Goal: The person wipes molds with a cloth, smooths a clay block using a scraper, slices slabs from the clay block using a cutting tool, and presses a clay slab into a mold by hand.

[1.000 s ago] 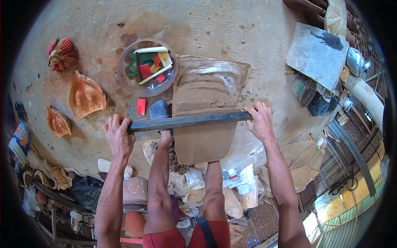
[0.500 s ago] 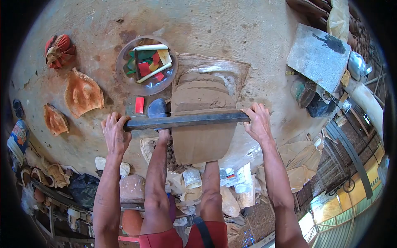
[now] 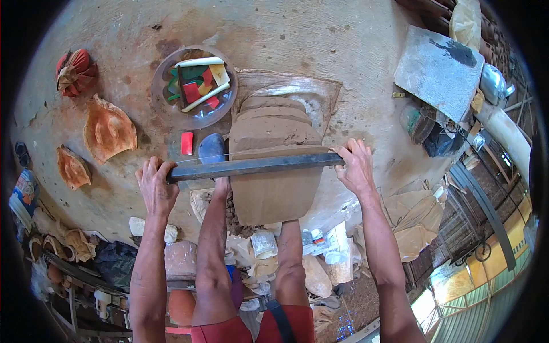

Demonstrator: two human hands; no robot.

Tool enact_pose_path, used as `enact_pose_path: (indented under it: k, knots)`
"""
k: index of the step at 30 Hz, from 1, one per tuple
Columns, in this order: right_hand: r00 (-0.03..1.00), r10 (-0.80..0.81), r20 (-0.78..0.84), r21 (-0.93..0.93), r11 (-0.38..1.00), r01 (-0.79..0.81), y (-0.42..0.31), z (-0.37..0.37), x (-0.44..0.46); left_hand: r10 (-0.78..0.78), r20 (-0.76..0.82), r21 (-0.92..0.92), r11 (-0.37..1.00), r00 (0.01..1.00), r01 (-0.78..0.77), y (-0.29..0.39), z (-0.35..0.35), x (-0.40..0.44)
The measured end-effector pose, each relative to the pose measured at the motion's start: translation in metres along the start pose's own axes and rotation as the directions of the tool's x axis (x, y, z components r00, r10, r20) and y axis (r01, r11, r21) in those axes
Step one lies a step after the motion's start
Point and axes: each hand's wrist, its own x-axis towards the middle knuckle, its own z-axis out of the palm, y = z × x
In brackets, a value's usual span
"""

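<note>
My left hand (image 3: 154, 186) is closed around one end of a long dark bar, and my right hand (image 3: 357, 166) grips the other end. The bar, a wire clay cutter (image 3: 251, 167), lies level across a large block of grey-brown clay (image 3: 274, 197). A thin wire shows just beyond the bar on the left side; at the clay it is hard to follow. Behind the bar the block's top is stepped and rough, while the near face is smooth. The clay rests on a worn sack (image 3: 329, 94).
My blue-shod foot (image 3: 211, 150) is left of the clay. Beyond it are a red piece (image 3: 187, 143) and a clear basin (image 3: 223, 117) of coloured scrapers and sticks. Orange moulded pieces (image 3: 111, 131) and a red cloth bundle (image 3: 76, 73) lie left; a grey slab (image 3: 437, 71) stands right.
The bar has shifted slightly towards me relative to the clay and foot, with both hands still gripping it. The whole view has slid a little to the left.
</note>
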Motion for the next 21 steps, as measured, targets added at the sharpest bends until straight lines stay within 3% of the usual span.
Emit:
enact_pose_path:
  k: [13,15,21]
  knots:
    - [0.993,-0.026,-0.112,0.060,0.998,0.033,0.004,0.030,-0.012,0.025,-0.036,0.023,0.999,0.999,-0.024,0.004,-0.006,0.003]
    - [0.997,-0.014,-0.082,-0.069,0.998,0.008,0.004,0.033,-0.009,0.017,-0.034,0.027,1.000,0.999,-0.016,0.002,-0.005,0.004]
    - [0.995,0.000,-0.104,-0.136,0.991,-0.014,0.001,0.039,-0.002,0.015,-0.007,0.026,1.000,1.000,-0.015,0.001,-0.001,-0.001]
